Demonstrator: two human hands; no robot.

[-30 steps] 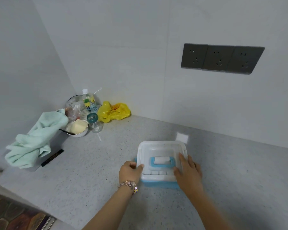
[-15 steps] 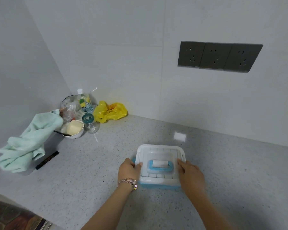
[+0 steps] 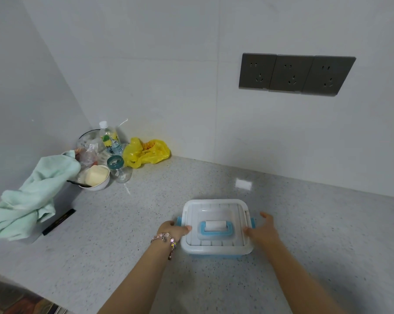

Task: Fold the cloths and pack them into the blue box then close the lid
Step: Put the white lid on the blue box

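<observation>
- One blue box (image 3: 210, 256) sits on the speckled grey bench (image 3: 146, 223), near its front edge, with the white lid (image 3: 216, 214) lying on top and a blue-framed handle (image 3: 216, 230) flat in the lid's middle.
- Blue side latches poke out at the lid's left (image 3: 179, 220) and right (image 3: 252, 222) edges; whether they are snapped down I cannot tell.
- The left hand (image 3: 172, 230), with a beaded bracelet (image 3: 165, 237) at the wrist, is curled against the lid's left edge, thumb resting on the rim beside the left latch.
- The right hand (image 3: 263, 231) is at the lid's right edge, fingers loosely spread and blurred, thumb near the rim; it grips nothing that I can make out.
- Well off to the left, a pale green cloth (image 3: 30, 196) hangs crumpled over a dark object at the bench's far left side.
- Beside the cloth stands a white bowl (image 3: 96, 180) with something pale in it and a dark utensil across its rim.
- Just right of the bowl is a small glass jar (image 3: 119, 168) with a teal lid.
- Behind them, in the corner, are a plastic water bottle (image 3: 110, 139) and a crinkled clear bag (image 3: 87, 150).
- A yellow plastic bag (image 3: 146, 152) lies against the back wall.
- Three dark grey sockets (image 3: 295, 74) are set in a row on the wall above the bench's right part.
</observation>
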